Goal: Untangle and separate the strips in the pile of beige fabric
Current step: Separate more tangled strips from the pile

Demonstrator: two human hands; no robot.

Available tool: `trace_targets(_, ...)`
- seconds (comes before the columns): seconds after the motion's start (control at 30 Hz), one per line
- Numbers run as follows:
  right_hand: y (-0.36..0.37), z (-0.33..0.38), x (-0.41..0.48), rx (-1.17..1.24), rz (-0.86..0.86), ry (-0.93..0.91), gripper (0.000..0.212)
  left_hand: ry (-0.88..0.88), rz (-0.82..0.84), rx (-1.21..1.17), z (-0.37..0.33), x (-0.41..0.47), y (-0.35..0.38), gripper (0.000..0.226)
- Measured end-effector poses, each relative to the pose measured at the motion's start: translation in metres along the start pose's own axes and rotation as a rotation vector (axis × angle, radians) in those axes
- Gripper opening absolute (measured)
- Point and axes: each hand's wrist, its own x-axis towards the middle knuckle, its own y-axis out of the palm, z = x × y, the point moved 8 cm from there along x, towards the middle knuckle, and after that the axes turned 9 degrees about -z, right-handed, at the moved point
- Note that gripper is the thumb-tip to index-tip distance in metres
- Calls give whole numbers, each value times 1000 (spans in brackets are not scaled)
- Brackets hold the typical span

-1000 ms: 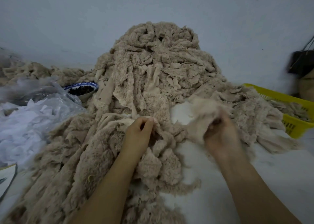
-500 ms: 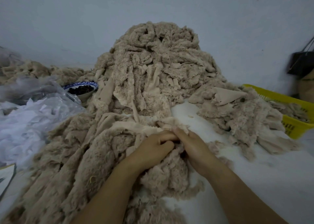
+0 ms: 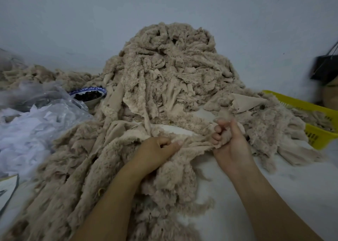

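Pale wall (image 3: 73, 21) behind, white tabletop (image 3: 274, 186) below. I see one tall pile of beige fabric (image 3: 173, 67) against the wall, spilling toward me; the strips are tangled, too many to count. They are fleecy on one side, smooth on the other, with frayed edges. Two hands are at the pile's near foot. The left hand (image 3: 155, 153) pinches one strip (image 3: 195, 142) between thumb and curled fingers. The right hand (image 3: 230, 147) has its fingers curled round the same strip's fluffy end, thumb up. The strip runs between them. One yellow basket (image 3: 318, 138) sits right, holding more beige pieces. One blue-rimmed bowl (image 3: 91, 103) and one plastic bag (image 3: 45, 101) sit left.
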Motion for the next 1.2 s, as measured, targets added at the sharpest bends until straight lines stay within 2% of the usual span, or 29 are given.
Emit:
trace_targets(0.1,-3,-1,1,-41,-11,5,41,40,106,-64,-6,-3,5,30)
trace_targets(0.17,-3,-2,0,-155,3,-19,40,113,24,-66,-11,-1,0,15)
trace_targets(0.23,0,-6,-3,-305,41,-45,42,165,-81,-112,-16,0,-8,10)
trace_targets(0.33,9,-11,-12,-418,93,-70,49,102,-149,-153,-13,-2,-14,17)
trace_targets(0.47,23,-16,-17,-309,120,-3,50,46,-374,-108,-6,2,-26,22)
trace_targets(0.57,28,-24,-18,-271,147,50,49,12,-470,-140,0,3,-29,22)
trace_targets(0.63,24,-26,-17,-284,154,25,49,-85,-549,-242,12,2,-36,22)
trace_targets(0.7,16,-26,-15,-427,130,-48,51,-246,-620,-471,27,1,-45,24)
trace_targets(0.8,13,-40,-24,-638,223,7,72,-359,-560,-741,29,2,-39,24)
trace_targets(0.87,18,-58,-35,-805,321,83,86,-325,-492,-714,21,0,-31,23)
trace_targets(0.9,20,-63,-39,-883,353,61,82,-290,-465,-625,17,0,-28,25)
trace_targets(0.97,25,-62,-41,-968,332,-78,53,-204,-401,-451,9,-1,-22,27)
trace_targets(1.03,20,-52,-36,-978,175,-172,20,-131,-380,-356,2,-1,-21,26)
trace_targets(1.07,14,-47,-32,-927,95,-153,13,-108,-391,-324,0,-2,-23,24)
trace_targets(1.13,4,-42,-25,-757,-11,-42,21,-113,-466,-314,3,-2,-31,29)
trace_targets(1.2,2,-38,-23,-596,-32,50,25,-182,-580,-380,11,-4,-42,41)
